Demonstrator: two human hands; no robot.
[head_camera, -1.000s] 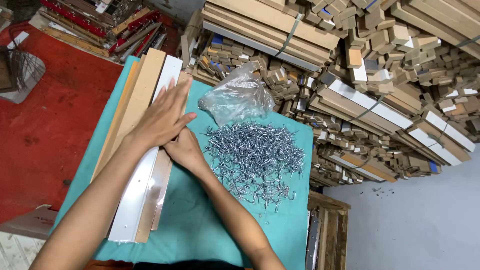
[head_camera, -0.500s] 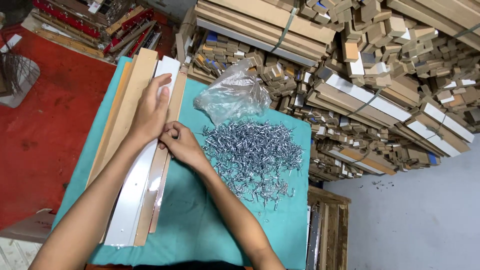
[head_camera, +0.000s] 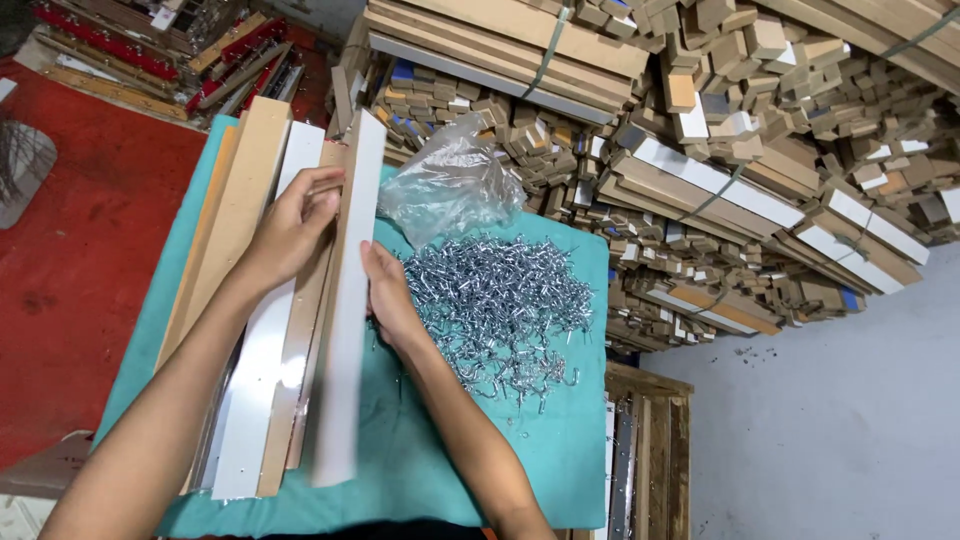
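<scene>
Both hands grasp a long white-faced wooden strip (head_camera: 345, 300), tilted up over the desk's left half: left hand (head_camera: 290, 225) clenched on its upper part, right hand (head_camera: 388, 295) pressed against its right edge, beside a heap of silver metal hooks (head_camera: 495, 305) on the teal cloth-covered desk (head_camera: 420, 450)

- Hands in view: two, one left hand (head_camera: 290, 225) and one right hand (head_camera: 388, 295).
- Long white board (head_camera: 345, 300) raised between the hands: one.
- Boards lying flat on the cloth (head_camera: 250, 170): about four, edges overlapping, exact count unclear.
- Teal cloth (head_camera: 430, 450): one.
- Clear plastic bag (head_camera: 450, 185): one.
- Heap of small metal hooks (head_camera: 495, 300): one heap, pieces too many to count.
</scene>
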